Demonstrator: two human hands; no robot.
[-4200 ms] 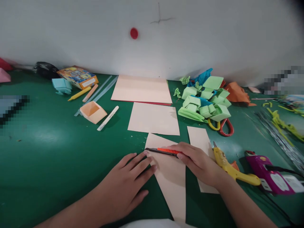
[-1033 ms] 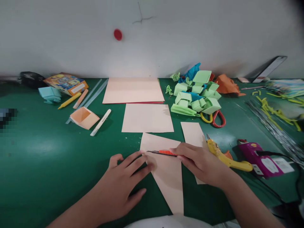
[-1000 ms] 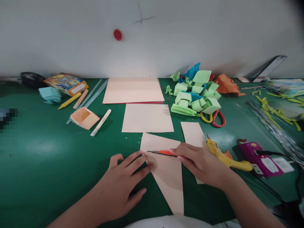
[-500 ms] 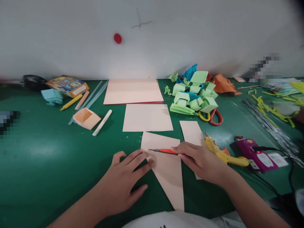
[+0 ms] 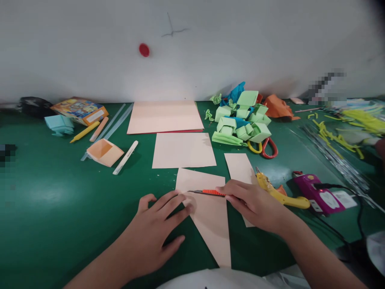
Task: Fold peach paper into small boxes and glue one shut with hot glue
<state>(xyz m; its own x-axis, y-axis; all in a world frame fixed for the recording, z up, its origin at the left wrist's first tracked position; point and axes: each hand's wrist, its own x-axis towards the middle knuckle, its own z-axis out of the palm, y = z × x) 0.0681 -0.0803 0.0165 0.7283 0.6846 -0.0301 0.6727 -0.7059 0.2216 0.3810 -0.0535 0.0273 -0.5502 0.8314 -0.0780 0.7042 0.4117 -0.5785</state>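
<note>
My right hand (image 5: pixel 251 200) is closed round an orange utility knife (image 5: pixel 212 192), its blade pointing left and lying over a pale peach sheet of paper (image 5: pixel 209 220). That sheet narrows toward my body. With fingers spread, my left hand (image 5: pixel 161 228) rests its fingertips on the sheet's left edge, close to the blade tip. A narrow paper strip (image 5: pixel 240 166) lies partly under my right hand. Just beyond the sheet is a pale rectangular paper (image 5: pixel 184 150), and behind it a stack of peach paper (image 5: pixel 165 116).
Green folded papers (image 5: pixel 243 124) and scissors (image 5: pixel 270 147) lie at the back right. A yellow glue gun (image 5: pixel 281 194) and a purple power strip (image 5: pixel 319 192) with a cable are right of my hand. Left are a peach paper box (image 5: pixel 105 152), a white pen (image 5: pixel 125 157) and a yellow marker (image 5: pixel 85 131).
The whole view has shifted slightly, with most things appearing a little further left. My hands, the knife and the sheet keep nearly the same positions relative to one another.
</note>
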